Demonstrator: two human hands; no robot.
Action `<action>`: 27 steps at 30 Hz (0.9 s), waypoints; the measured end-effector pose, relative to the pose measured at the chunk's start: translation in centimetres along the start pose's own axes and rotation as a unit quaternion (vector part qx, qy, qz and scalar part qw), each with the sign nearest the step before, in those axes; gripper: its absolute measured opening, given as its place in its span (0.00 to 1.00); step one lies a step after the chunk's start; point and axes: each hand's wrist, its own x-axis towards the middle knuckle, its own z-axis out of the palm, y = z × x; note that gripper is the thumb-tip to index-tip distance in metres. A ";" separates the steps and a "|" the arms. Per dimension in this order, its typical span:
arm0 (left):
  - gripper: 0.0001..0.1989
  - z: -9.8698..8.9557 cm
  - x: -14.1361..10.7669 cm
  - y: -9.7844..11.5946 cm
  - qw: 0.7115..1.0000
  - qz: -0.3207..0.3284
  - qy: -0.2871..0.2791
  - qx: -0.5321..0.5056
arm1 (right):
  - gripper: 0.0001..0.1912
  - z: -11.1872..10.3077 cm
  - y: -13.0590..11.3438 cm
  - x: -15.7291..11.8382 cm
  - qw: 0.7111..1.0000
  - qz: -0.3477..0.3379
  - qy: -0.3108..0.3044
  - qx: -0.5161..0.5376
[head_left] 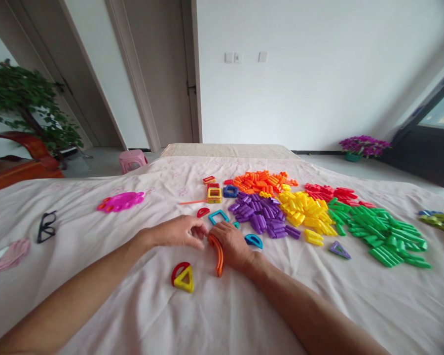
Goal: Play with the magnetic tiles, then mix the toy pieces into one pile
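Note:
My right hand point(230, 243) is closed around curved orange pieces point(219, 257), whose lower ends point toward me. Just left of it is my left hand point(181, 231), fingers bent and apart, with nothing visible in them. A blue square frame point(218, 217) lies beyond the hands, with a red half-ring point(203, 212) to its left. Nearer to me, a yellow triangle point(184, 279) overlaps a red curved piece point(176, 270). A blue half-ring point(253, 240) rests right of my right hand.
Piles of orange point(259, 182), purple point(259, 212), yellow point(307, 211), red point(329, 193) and green pieces point(385, 229) cover the cloth point(133, 296) at the right. Yellow square frames point(214, 195) sit beyond the hands. Black glasses point(46, 227) and a magenta item point(124, 201) lie left.

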 end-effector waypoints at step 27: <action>0.15 1.1 -0.2 -2.3 0.928 -0.076 0.119 -0.345 | 0.06 -0.2 -0.3 0.0 0.999 -0.002 0.005 0.042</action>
